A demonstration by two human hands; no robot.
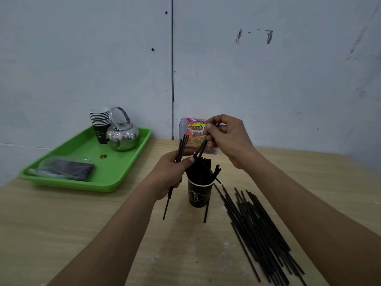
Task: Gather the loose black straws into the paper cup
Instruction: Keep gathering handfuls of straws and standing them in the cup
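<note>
A dark paper cup (pixel 199 195) stands upright on the wooden table (pixel 86 223), with several black straws sticking out of its top. My left hand (pixel 171 174) grips a small bundle of black straws (pixel 181 147) just left of the cup, their lower ends reaching down toward the table. My right hand (pixel 226 139) is above and behind the cup, pinching a black straw (pixel 201 149) that slants down toward the cup's mouth. A pile of loose black straws (pixel 257 228) lies on the table to the right of the cup.
A green tray (pixel 123 164) at the back left holds a stack of paper cups (pixel 100 122), a metal kettle (pixel 122 134) and a plastic-wrapped dark pack (pixel 68 169). A clear box with a french fries label (pixel 193 133) stands against the wall behind the cup.
</note>
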